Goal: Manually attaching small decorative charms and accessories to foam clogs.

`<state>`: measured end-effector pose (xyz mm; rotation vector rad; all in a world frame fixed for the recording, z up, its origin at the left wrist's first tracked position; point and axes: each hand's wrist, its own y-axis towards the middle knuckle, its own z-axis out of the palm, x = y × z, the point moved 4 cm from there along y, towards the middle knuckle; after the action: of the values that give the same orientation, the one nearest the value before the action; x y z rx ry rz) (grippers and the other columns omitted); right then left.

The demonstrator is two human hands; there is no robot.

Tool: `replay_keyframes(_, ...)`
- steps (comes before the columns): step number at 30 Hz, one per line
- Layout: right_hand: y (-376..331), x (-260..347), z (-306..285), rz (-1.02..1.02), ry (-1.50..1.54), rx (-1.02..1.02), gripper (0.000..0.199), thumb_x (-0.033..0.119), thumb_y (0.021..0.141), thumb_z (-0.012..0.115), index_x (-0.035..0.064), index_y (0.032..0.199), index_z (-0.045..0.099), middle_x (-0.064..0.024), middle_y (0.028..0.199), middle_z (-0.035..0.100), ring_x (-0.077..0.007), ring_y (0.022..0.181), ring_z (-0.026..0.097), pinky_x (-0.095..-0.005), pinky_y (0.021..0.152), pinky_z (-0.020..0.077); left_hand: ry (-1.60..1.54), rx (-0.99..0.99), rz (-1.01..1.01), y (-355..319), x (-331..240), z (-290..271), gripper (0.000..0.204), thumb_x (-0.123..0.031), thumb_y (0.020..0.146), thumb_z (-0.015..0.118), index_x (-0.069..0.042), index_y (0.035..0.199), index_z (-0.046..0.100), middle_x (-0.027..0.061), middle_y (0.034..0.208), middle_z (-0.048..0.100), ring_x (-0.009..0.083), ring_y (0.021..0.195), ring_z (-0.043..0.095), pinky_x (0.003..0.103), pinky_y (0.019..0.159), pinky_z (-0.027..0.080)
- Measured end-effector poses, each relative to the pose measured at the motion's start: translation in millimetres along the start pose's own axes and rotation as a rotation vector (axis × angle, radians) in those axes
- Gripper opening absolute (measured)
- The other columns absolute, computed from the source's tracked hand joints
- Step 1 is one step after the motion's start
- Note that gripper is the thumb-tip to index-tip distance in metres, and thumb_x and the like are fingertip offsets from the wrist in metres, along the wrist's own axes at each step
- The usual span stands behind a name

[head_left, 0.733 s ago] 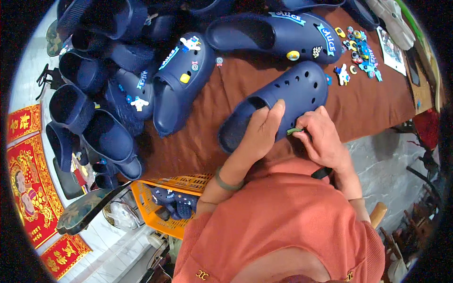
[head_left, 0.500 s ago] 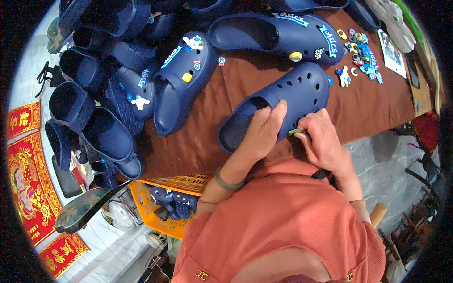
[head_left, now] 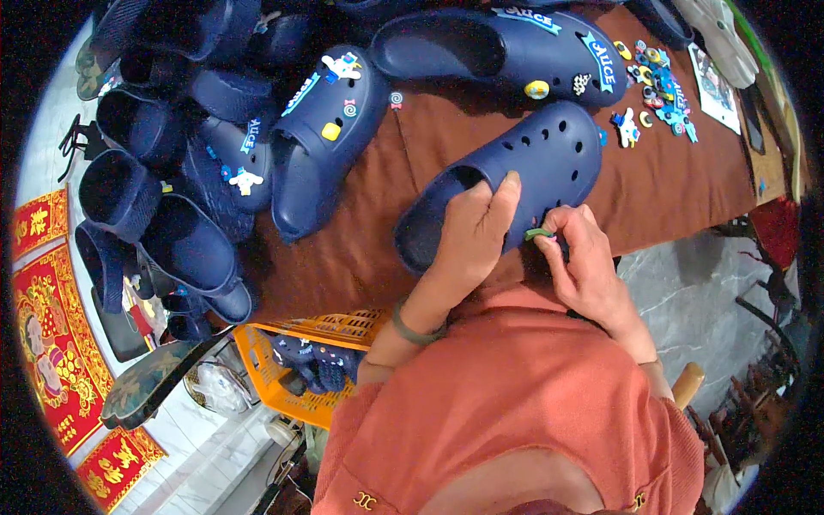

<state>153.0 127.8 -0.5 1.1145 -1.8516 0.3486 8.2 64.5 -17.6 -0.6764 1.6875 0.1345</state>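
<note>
A navy blue clog (head_left: 556,150) with open vent holes lies tilted in front of me. My left hand (head_left: 475,225) grips it at the foot opening, thumb on the upper and the other fingers hidden inside. At the clog's near side edge, my right hand (head_left: 586,262) pinches a small green piece (head_left: 538,233) against the shoe; its exact kind cannot be made out. Beyond stands another navy clog (head_left: 536,56) with lettered banner charms and small charms on it. To the left lies a further decorated clog (head_left: 322,163), with a white character charm and a yellow one.
Loose charms (head_left: 657,86) are piled at the right on the brown cloth (head_left: 687,184), beside a printed card (head_left: 714,90). Several navy clogs (head_left: 193,245) crowd the left side. An orange basket (head_left: 266,378) holding more clogs stands below the table edge.
The view has shifted slightly. My right fingers have moved a little along the clog's edge, and the green piece sits at a slightly different angle. The left hand keeps its grip.
</note>
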Motion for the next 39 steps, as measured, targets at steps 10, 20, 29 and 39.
replay_keyframes(10,-5,2,6,-0.068,-0.135,-0.066,0.021,0.001,0.083,0.064,0.0034,0.098,0.051,-0.014,0.085,0.058,-0.0341,0.072,0.052,-0.0397,0.068,0.0403,-0.14,-0.033,0.126,0,-5,3,0.038,-0.022,0.099,0.051,0.005,0.073,0.054,0.0115,0.055,0.045,0.0132,0.05,0.046,0.035,0.046,0.036)
replay_keyframes(20,15,-1,-16,0.129,0.048,0.187,0.013,0.015,0.091,0.058,0.0051,0.096,0.052,-0.0144,0.08,0.057,-0.0341,0.076,0.056,-0.0437,0.068,0.0438,-0.014,-0.023,0.103,-5,-8,0,0.04,-0.031,0.099,0.048,0.001,0.077,0.06,-0.0001,0.06,0.049,0.0058,0.057,0.042,0.028,0.049,0.034)
replay_keyframes(29,35,9,-28,0.063,-0.063,0.389,0.014,0.015,0.089,0.057,0.0034,0.094,0.05,-0.0171,0.08,0.057,-0.0396,0.079,0.056,-0.0458,0.071,0.043,0.107,0.079,0.149,-11,-9,-1,0.031,-0.025,0.094,0.057,0.002,0.082,0.062,0.0178,0.07,0.059,0.0268,0.063,0.06,0.039,0.059,0.044)
replay_keyframes(39,31,14,-30,0.001,-0.229,0.303,0.017,0.004,0.082,0.061,0.0052,0.094,0.05,-0.0131,0.081,0.052,-0.0349,0.074,0.047,-0.0425,0.069,0.0387,0.074,0.054,0.195,-10,-10,5,0.025,-0.022,0.092,0.06,0.001,0.081,0.06,0.0182,0.076,0.059,0.0322,0.068,0.057,0.04,0.062,0.044)
